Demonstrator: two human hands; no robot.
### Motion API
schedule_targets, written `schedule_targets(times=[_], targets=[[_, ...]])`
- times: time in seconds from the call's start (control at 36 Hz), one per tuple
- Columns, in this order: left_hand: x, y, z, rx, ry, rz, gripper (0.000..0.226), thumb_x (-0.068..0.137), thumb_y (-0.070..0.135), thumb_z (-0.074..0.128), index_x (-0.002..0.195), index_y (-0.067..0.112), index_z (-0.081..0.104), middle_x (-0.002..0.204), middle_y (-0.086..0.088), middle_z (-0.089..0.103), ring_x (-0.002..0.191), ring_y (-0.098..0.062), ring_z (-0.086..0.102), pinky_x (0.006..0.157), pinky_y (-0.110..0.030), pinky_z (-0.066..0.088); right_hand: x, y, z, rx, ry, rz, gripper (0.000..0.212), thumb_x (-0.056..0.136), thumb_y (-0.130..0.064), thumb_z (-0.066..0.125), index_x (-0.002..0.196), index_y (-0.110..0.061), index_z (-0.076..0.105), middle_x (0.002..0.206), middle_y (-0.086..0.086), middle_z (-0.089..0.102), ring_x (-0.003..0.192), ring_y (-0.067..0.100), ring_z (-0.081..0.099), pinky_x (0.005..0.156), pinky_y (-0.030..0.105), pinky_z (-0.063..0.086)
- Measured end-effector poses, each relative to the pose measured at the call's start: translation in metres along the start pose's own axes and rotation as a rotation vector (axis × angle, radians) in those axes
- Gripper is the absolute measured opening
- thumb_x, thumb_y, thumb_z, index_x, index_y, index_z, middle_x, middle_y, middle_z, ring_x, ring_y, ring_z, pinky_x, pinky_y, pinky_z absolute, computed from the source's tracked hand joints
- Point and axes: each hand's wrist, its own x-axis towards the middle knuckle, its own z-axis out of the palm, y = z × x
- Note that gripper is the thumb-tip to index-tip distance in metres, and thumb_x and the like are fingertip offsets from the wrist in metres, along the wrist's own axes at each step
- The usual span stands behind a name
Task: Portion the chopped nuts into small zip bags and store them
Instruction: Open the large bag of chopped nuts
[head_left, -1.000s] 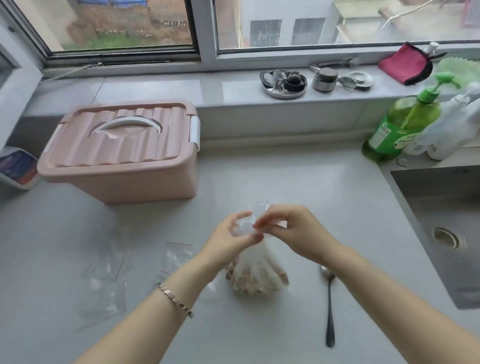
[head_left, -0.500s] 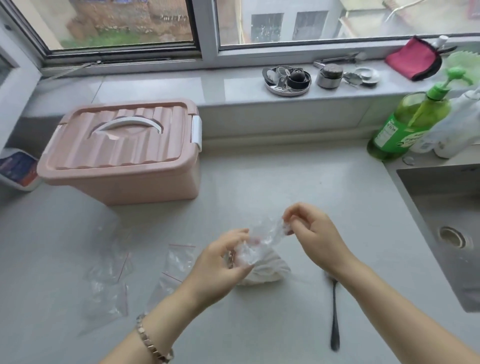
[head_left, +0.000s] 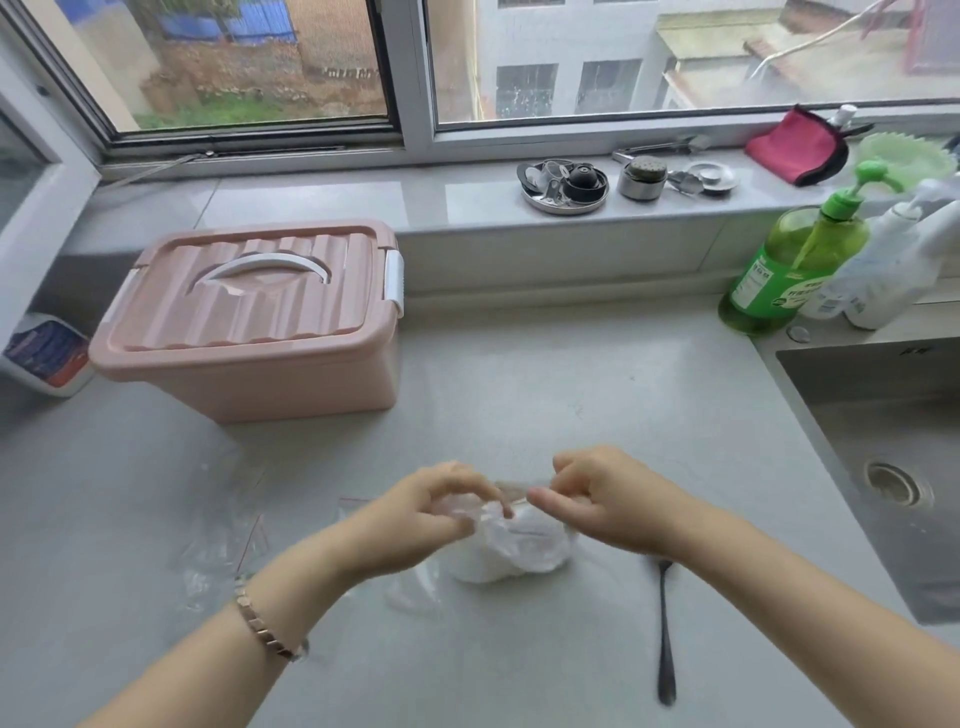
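Observation:
A clear plastic bag of chopped nuts (head_left: 519, 545) lies on the grey counter (head_left: 571, 405) in front of me. My left hand (head_left: 421, 514) grips the bag's twisted top from the left. My right hand (head_left: 608, 499) pinches the same top from the right, and the plastic is stretched between the two hands. The nuts are mostly hidden behind the crumpled plastic. Several small empty zip bags (head_left: 218, 540) with red seal lines lie flat on the counter to the left. A dark spoon (head_left: 666, 634) lies to the right of the bag, its bowl under my right wrist.
A closed pink storage box (head_left: 249, 317) with a white handle stands at the back left. A steel sink (head_left: 893, 441) fills the right side, with a green soap bottle (head_left: 789, 275) and white bottles behind it. Small metal items sit on the window sill (head_left: 566, 182).
Both hands have dropped lower toward the counter and pulled slightly apart. The bag, held upright with nuts showing a second ago, now lies slumped with its top stretched between them.

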Motion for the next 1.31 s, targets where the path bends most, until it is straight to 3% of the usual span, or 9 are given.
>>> schedule_targets(times=[0.14,0.39,0.5,0.61,0.75,0.89,1.0,1.17,1.31], targets=[[-0.006,0.004,0.005,-0.050,-0.019,-0.067,0.028,0.068,0.041,0.057,0.077,0.014,0.061,0.071,0.007,0.050,0.066,-0.007,0.041,0.066,-0.022,0.031,-0.006,0.009,0.003,-0.087,0.052,-0.095,0.032,0.064,-0.016,0.046,0.044,-0.029,0.024,0.066,-0.014,0.049,0.060,0.003,0.043,0.074,0.016,0.031],[0.011,0.029,0.026,0.585,0.341,-0.377,0.053,0.084,0.057,0.050,0.058,0.012,0.060,0.057,-0.002,0.057,0.060,-0.023,0.054,0.055,-0.028,0.037,-0.007,0.011,0.003,-0.221,-0.063,-0.015,0.043,0.081,0.002,0.039,0.094,-0.029,0.067,0.083,-0.021,0.037,0.084,0.013,0.041,0.075,0.011,0.029],[0.019,0.028,0.032,0.789,0.332,-0.313,0.018,0.087,0.027,0.055,0.104,0.024,0.061,0.109,0.001,0.057,0.101,-0.023,0.057,0.078,-0.028,0.040,-0.009,0.011,0.004,-0.256,-0.074,0.131,0.034,0.090,-0.021,0.051,0.121,-0.035,0.058,0.093,-0.011,0.033,0.090,0.019,0.043,0.076,0.018,0.031],[0.023,0.017,0.036,0.906,0.225,-0.223,0.056,0.081,-0.004,0.043,0.126,0.029,0.046,0.121,-0.003,0.035,0.106,-0.025,0.048,0.075,-0.029,0.033,-0.011,0.011,0.006,-0.321,-0.112,0.332,0.050,0.082,-0.053,0.059,0.127,-0.033,0.052,0.106,-0.003,0.032,0.087,0.019,0.040,0.091,0.025,0.034],[0.024,-0.011,0.036,0.897,0.008,-0.184,0.071,0.078,-0.010,0.039,0.135,0.033,0.040,0.150,0.001,0.022,0.130,-0.023,0.028,0.103,-0.031,0.029,-0.009,0.022,0.023,-0.380,-0.129,0.420,0.071,0.079,-0.032,0.067,0.139,-0.034,0.029,0.130,0.002,0.024,0.102,0.019,0.037,0.095,0.027,0.028],[0.029,-0.026,0.043,0.419,0.305,-0.406,0.025,0.081,0.011,0.050,0.092,0.018,0.071,0.093,-0.010,0.069,0.093,-0.026,0.062,0.076,-0.029,0.049,0.001,0.038,0.048,-0.108,-0.024,0.562,0.080,0.077,-0.011,0.061,0.141,-0.035,0.020,0.149,0.003,0.001,0.135,0.027,0.010,0.109,0.037,0.017],[0.038,-0.026,0.038,0.330,0.455,-0.485,0.034,0.065,0.041,0.062,0.046,0.017,0.047,0.047,-0.005,0.040,0.052,-0.023,0.040,0.050,-0.026,0.030,0.013,0.034,0.052,0.634,0.109,0.696,0.059,0.085,-0.029,0.060,0.138,-0.020,0.037,0.144,0.005,0.033,0.129,0.021,0.035,0.097,0.028,0.034],[0.051,-0.024,0.041,0.345,0.158,-0.264,0.037,0.076,-0.002,0.059,0.060,0.029,0.048,0.075,0.008,0.037,0.076,-0.016,0.046,0.057,-0.011,0.033,0.023,0.023,0.077,0.419,0.060,0.545,0.060,0.072,-0.026,0.075,0.126,-0.021,0.049,0.124,-0.001,0.048,0.112,0.012,0.049,0.077,0.011,0.033],[0.050,-0.037,0.032,0.725,0.091,-0.348,0.032,0.087,-0.002,0.044,0.105,0.014,0.064,0.116,-0.005,0.040,0.110,-0.026,0.043,0.081,-0.032,0.040,0.020,0.037,0.077,0.111,0.050,0.311,0.037,0.080,0.005,0.050,0.107,-0.017,0.062,0.110,0.002,0.049,0.098,0.022,0.054,0.078,0.022,0.039]])
